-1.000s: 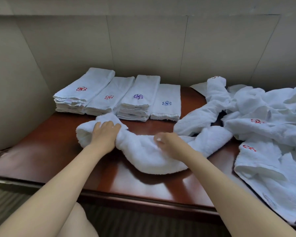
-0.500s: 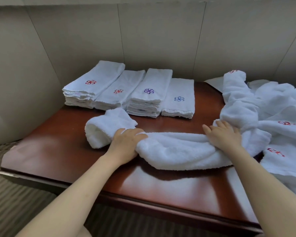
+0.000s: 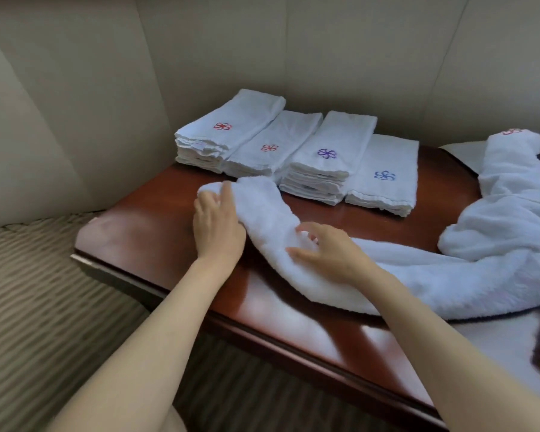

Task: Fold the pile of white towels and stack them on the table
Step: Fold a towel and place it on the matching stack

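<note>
Padded beige wall panels close off the corner behind a glossy red-brown table (image 3: 156,232), and only the head view shows it. Beyond the hands, against the wall, four stacks of folded towels (image 3: 296,151) stand side by side, each with a small stitched flower on top. Between the hands and those stacks lies the long towel (image 3: 387,275), bunched into a thick rope that curves from its left end across to the right.

The left hand (image 3: 217,227) lies on that left end with its fingers fairly straight, pressing rather than gripping. The right hand (image 3: 328,252) rests just beside it on the middle of the towel, fingers loosely spread and lightly curled, touching the cloth without pinching it. Half a second ago the right hand was far out at the other end, near the unfolded pile (image 3: 512,198) to its right; it has now come in close to the left hand. I judge the towel is pulled free of the pile and the hands are gathering near one end to spread it flat before the first fold
</note>
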